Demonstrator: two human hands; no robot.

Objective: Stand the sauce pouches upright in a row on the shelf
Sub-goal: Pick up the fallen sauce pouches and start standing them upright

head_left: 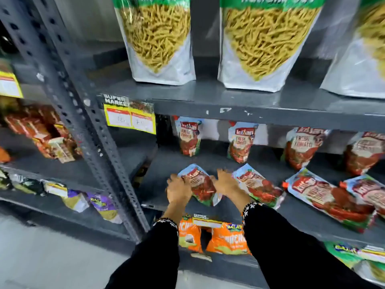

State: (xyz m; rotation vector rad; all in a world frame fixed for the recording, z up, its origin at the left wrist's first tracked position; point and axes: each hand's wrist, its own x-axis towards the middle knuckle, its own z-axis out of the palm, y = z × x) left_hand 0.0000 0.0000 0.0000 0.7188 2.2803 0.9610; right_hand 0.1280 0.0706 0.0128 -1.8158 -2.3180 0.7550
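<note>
Sauce pouches: four stand upright [188, 136] along the shelf [239, 105] back while four lie flat in front, the leftmost [201, 185] clasped between the left hand [178, 188] and right hand [226, 182].

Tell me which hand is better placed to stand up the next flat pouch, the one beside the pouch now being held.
Probably the right hand. It already lies next to that second flat pouch, while the left hand sits on the far side of the first pouch.
</note>
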